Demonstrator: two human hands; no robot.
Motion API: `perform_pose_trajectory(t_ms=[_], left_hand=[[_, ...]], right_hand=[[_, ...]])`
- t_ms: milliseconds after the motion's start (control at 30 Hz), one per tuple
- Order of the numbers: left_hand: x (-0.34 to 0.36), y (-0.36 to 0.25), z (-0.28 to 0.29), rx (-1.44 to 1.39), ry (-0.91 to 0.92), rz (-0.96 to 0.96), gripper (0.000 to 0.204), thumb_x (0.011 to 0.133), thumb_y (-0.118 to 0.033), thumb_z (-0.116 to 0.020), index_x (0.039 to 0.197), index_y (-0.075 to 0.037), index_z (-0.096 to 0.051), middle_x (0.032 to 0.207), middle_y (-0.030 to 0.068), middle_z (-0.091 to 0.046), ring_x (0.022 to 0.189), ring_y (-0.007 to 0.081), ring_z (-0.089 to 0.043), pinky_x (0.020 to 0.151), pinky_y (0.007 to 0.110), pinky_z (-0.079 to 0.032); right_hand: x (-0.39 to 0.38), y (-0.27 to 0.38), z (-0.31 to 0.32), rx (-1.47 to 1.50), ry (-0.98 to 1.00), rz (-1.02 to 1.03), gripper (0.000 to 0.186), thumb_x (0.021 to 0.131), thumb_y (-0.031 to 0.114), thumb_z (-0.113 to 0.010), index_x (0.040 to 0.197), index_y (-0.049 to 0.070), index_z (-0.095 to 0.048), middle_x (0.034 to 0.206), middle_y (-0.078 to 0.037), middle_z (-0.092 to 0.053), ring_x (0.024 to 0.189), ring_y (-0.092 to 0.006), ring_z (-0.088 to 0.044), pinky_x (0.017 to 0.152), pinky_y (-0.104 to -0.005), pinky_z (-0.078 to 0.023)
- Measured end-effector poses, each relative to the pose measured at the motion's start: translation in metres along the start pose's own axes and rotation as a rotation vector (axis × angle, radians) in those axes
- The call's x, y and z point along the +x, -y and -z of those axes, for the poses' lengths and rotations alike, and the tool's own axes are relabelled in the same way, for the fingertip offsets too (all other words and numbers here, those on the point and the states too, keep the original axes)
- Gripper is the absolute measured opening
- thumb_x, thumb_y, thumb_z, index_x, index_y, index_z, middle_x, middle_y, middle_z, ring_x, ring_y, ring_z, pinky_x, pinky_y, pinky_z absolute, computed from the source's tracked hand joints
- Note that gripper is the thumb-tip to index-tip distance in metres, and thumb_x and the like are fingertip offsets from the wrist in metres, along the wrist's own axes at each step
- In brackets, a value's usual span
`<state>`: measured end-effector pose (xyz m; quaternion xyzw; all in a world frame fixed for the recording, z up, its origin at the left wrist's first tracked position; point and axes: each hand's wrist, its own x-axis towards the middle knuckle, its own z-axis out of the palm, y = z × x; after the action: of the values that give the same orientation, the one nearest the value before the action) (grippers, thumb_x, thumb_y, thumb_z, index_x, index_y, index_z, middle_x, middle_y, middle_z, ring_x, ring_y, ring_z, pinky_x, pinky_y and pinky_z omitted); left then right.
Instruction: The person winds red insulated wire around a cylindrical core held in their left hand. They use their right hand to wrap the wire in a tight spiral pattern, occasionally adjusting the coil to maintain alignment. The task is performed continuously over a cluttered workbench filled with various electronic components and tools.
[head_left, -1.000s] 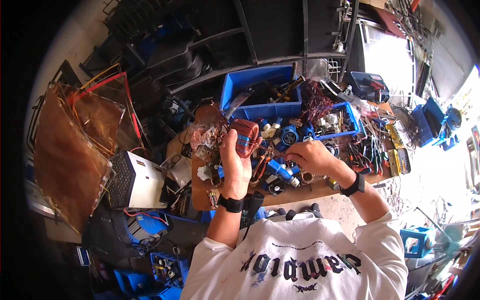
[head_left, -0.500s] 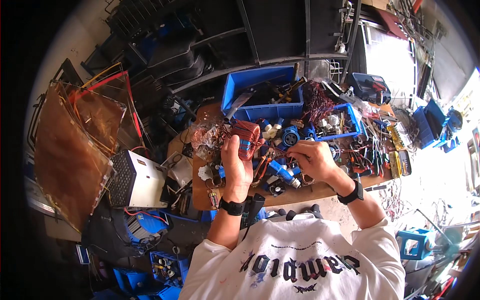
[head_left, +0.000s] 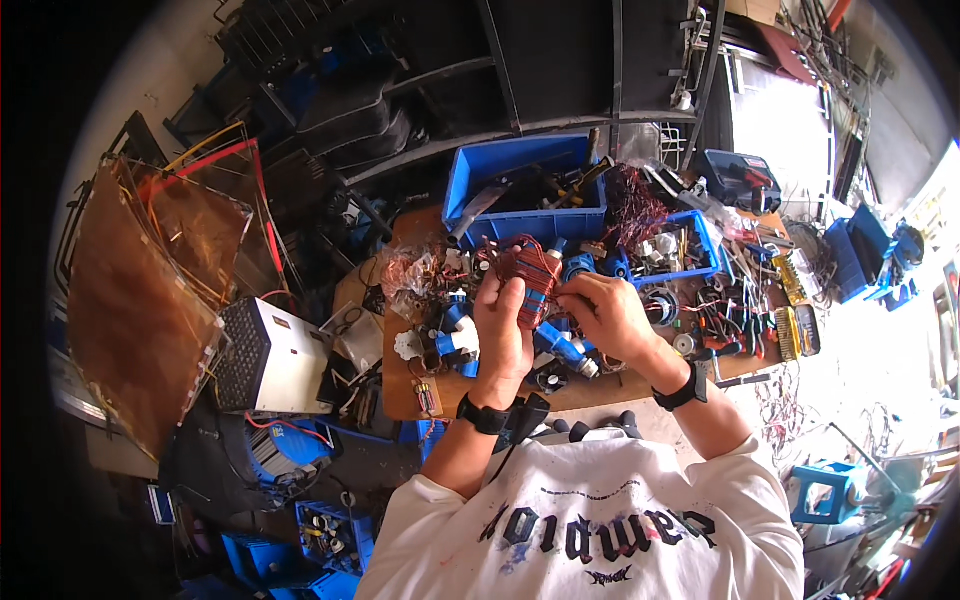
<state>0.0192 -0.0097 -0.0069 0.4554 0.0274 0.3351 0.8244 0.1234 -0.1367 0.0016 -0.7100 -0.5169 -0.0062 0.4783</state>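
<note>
A bundle of reddish copper wire (head_left: pixel 538 268) with a blue band across it is held up over the cluttered workbench (head_left: pixel 600 390). My left hand (head_left: pixel 505 335) wraps round its near left side, thumb along it. At its right edge, my right hand (head_left: pixel 612 315) has thumb and fingers pinched together, touching the bundle's side. What lies between those fingertips is too small to see clearly, though a thin wire was in them a moment earlier. Below the hands lie a blue and white cylindrical fitting (head_left: pixel 566 350) and another blue and white fitting (head_left: pixel 460 340).
A deep blue bin (head_left: pixel 525 222) stands behind the hands. To its right sits a shallow blue tray (head_left: pixel 715 245) of small parts, with dark red wire (head_left: pixel 632 205) tangled between. Pliers and screwdrivers (head_left: pixel 735 320) crowd the bench's right side. Clear plastic bags (head_left: pixel 405 275) lie left.
The copper wire bundle has moved right and turned in my left hand. My right hand has come in from the right, from along a stretched wire to the bundle's side.
</note>
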Motion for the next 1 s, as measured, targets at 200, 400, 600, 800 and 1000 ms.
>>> perform_pose_trajectory(t_ms=[200,400,600,800,1000], left_hand=[[0.002,0.003,-0.001,0.017,-0.109,0.111,0.048,0.098,-0.043,-0.052,0.122,-0.002,-0.060,0.114,0.0117,-0.067,0.102,0.0220,-0.066,0.090,0.040,-0.054],[0.010,0.002,0.012,-0.010,-0.156,0.168,0.049,0.097,-0.046,-0.053,0.118,-0.003,-0.062,0.108,0.0107,-0.069,0.101,0.0217,-0.067,0.089,0.042,-0.056],[0.011,-0.008,0.019,-0.011,-0.198,0.129,0.048,0.097,-0.045,-0.056,0.118,-0.002,-0.061,0.110,0.0118,-0.069,0.102,0.0234,-0.067,0.090,0.044,-0.056],[0.009,-0.011,0.022,-0.023,-0.166,0.106,0.050,0.097,-0.043,-0.057,0.123,-0.001,-0.059,0.113,0.0127,-0.068,0.105,0.0250,-0.067,0.091,0.046,-0.057],[0.007,-0.012,-0.003,-0.018,-0.116,0.004,0.050,0.095,-0.039,-0.061,0.125,0.001,-0.055,0.113,0.0158,-0.067,0.103,0.0268,-0.067,0.088,0.043,-0.057]], right_hand=[[-0.005,-0.003,0.001,0.106,0.036,-0.175,0.019,0.085,0.012,-0.070,0.096,0.000,-0.060,0.082,-0.017,-0.068,0.076,-0.0364,-0.067,0.067,-0.0396,-0.053],[-0.006,-0.005,0.002,0.145,0.072,-0.234,0.023,0.085,0.015,-0.074,0.094,-0.001,-0.060,0.080,-0.017,-0.069,0.074,-0.0338,-0.069,0.067,-0.0378,-0.053],[-0.011,-0.015,0.016,0.075,0.201,-0.152,0.020,0.091,0.021,-0.065,0.092,0.001,-0.065,0.080,-0.019,-0.068,0.074,-0.0380,-0.066,0.067,-0.0418,-0.052],[-0.024,-0.038,0.023,-0.053,0.197,-0.113,0.025,0.093,0.026,-0.063,0.081,0.005,-0.068,0.070,-0.015,-0.066,0.067,-0.0370,-0.064,0.059,-0.0430,-0.049],[-0.012,-0.020,0.014,-0.129,0.075,-0.082,0.023,0.092,0.024,-0.064,0.080,0.004,-0.065,0.066,-0.016,-0.062,0.060,-0.0369,-0.062,0.054,-0.0432,-0.047]])
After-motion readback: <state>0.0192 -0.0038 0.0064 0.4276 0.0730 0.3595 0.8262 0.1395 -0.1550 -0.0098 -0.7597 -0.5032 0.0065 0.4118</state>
